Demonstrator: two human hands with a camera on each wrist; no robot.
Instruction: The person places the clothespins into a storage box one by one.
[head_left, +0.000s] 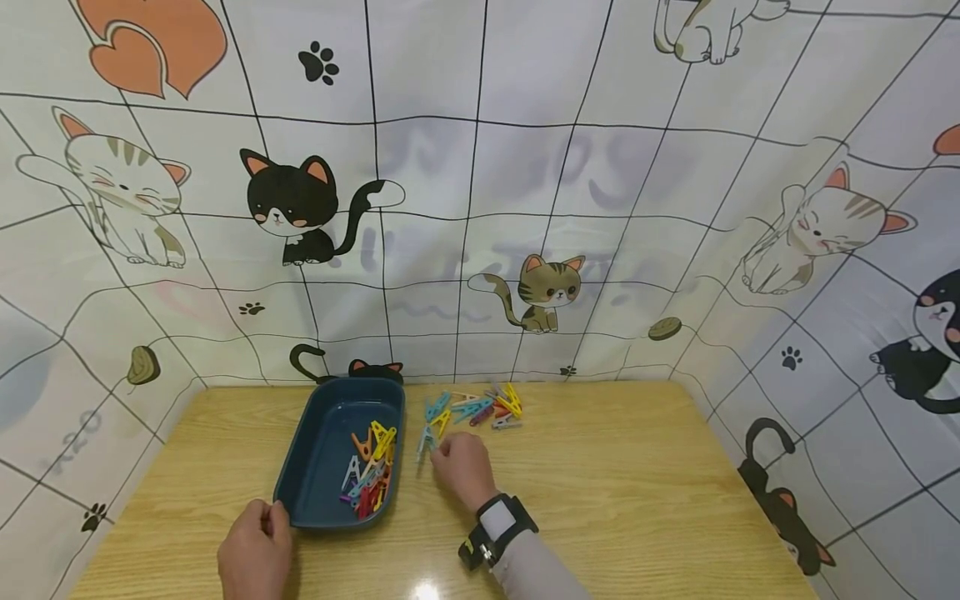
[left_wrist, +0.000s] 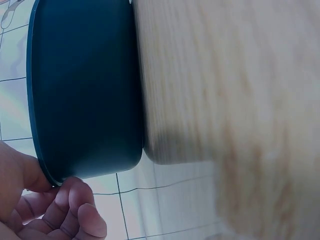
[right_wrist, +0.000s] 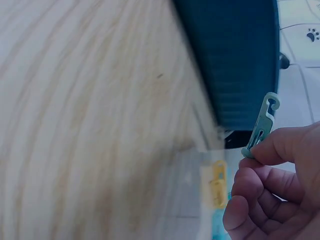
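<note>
Closest to the camera, a pale sleeve reaches in from the near side, with a black wrist strap just above the right hand. That hand is nearly closed, pinching one pale blue-green clothes peg between thumb and forefinger; the peg's hooked end points away from the fingers. It is held just beside the right wall of a dark blue tray, over the bench.

To the left, the left hand grips the tray's near left corner, thumb on the rim and fingers curled outside and below it.

Inside the tray, pegs lie heaped along the right side, while the left part of its floor is bare. An orange peg and yellow pegs lie at the far end of the heap, red pegs at the near end, with pale and blue ones between.

Right of the tray, near the bench's far edge, is a loose scatter of pegs in blue, yellow, purple, red and grey, some overlapping. Behind the bench hangs a white sheet printed with black grid lines, cats and paw prints.
</note>
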